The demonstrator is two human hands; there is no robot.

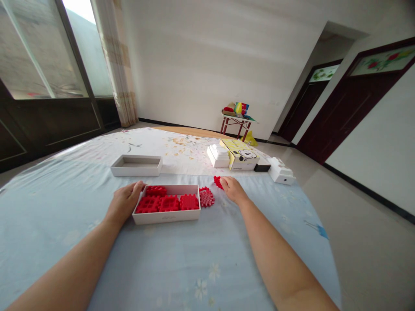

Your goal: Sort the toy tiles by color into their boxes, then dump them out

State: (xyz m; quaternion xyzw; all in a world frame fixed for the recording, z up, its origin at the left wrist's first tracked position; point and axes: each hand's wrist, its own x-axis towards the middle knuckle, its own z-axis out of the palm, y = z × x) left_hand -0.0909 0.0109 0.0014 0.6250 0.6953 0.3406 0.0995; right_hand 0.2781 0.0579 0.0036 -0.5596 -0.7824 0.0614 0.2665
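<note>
An open white box [167, 216] sits on the blue cloth in front of me, with several red toothed plastic building pieces [170, 203] inside. My left hand [125, 199] grips the box's left end, its fingertips at the far corner. A rounded red toothed piece [206, 197] lies against the outside of the box's right end. To the right of it, my right hand [232, 190] pinches another red toothed piece [218, 182] just over the cloth; the fingers cover part of that piece.
Beyond the box stands an open white box part [136, 171]. At the back right are a white box [218, 160], a yellow cartoon-printed box [243, 160], a small black box [262, 167] and another white box [281, 175]. The round table's edge [335, 263] curves along the right.
</note>
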